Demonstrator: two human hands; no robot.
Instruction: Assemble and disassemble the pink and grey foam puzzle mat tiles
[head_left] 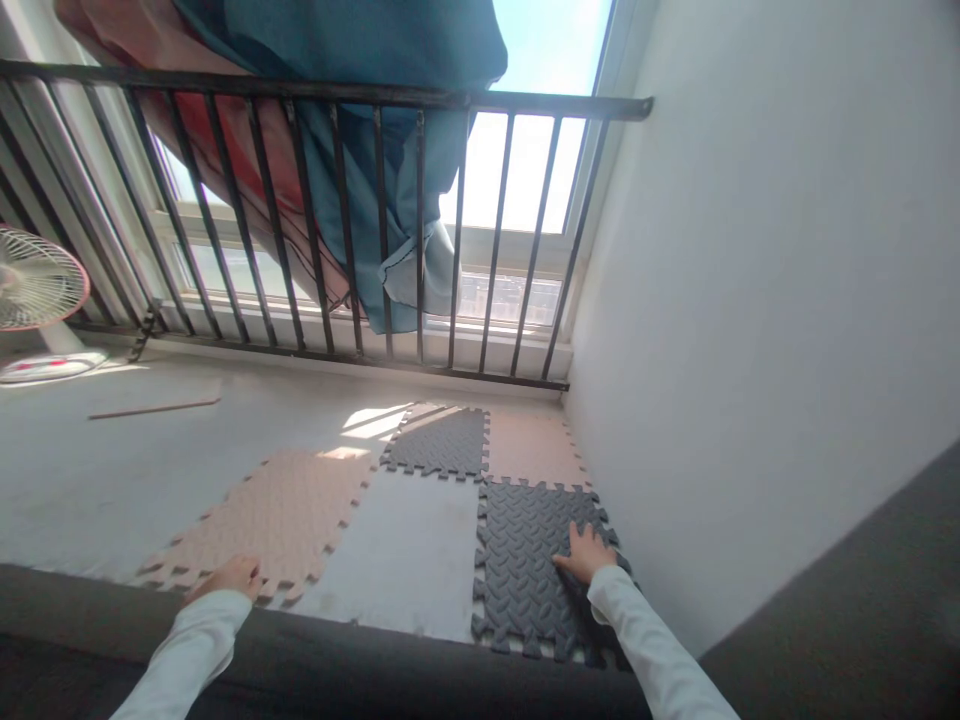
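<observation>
My right hand [589,553] lies with fingers spread on a dark grey foam floor tile [525,560] that has a raised tread pattern and toothed edges. Over the near edge of a beige foam tile [274,505] is my left hand [234,577], its fingers curled; what they hold, if anything, is hidden. Another dark tile [442,440] and a second beige tile [534,447] lie side by side at the back, by the wall corner. The front dark tile meets that back beige tile along its far edge. Bare pale floor [412,550] shows between the two front tiles.
A black metal railing [420,98] runs along the window, with a blue and red cloth [360,180] hanging behind it. A white wall [750,280] rises on the right. A fan [45,290] stands at far left, and a thin stick [154,409] lies on the floor.
</observation>
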